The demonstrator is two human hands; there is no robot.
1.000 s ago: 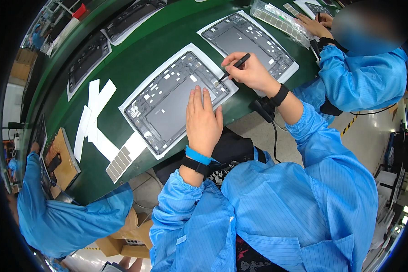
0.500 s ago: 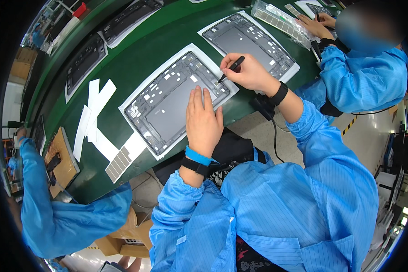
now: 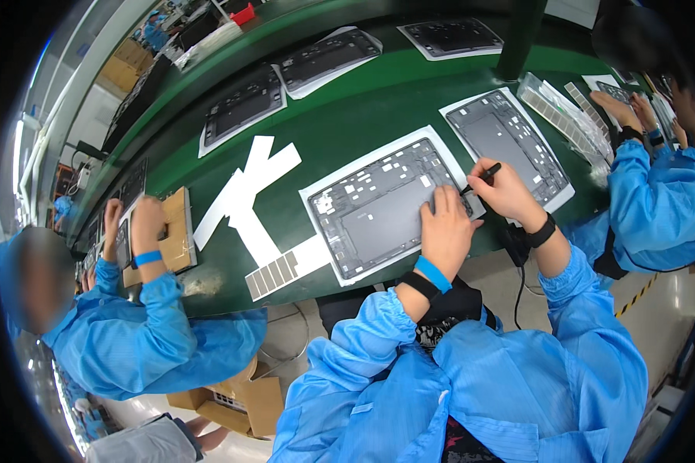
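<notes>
A dark grey tablet housing (image 3: 378, 224) dotted with small white pieces lies on a white sheet (image 3: 310, 190) in front of me. My left hand (image 3: 446, 235) rests on its right part, fingers stretched out and holding nothing. My right hand (image 3: 508, 193) grips a slim black pen-shaped tool (image 3: 484, 178) just above the housing's right end. The tool's tip points down and left, close to my left fingertips; whether it touches the housing I cannot tell. Left of the housing, a strip of grey rectangular stickers (image 3: 274, 275) lies on the table.
White paper strips (image 3: 243, 193) lie crossed on the green table (image 3: 347, 116). A second housing (image 3: 510, 143) is to the right, with several more along the back. Clear-bagged sticker sheets (image 3: 564, 116) lie beyond it. Co-workers in blue sit at left (image 3: 123, 332) and right (image 3: 656, 193); a dark post (image 3: 521, 38) stands behind.
The whole view has swung left, so the scene sits further right. My left hand has moved from the housing's middle toward its right end, nearer the tool's tip. My right hand keeps the tool.
</notes>
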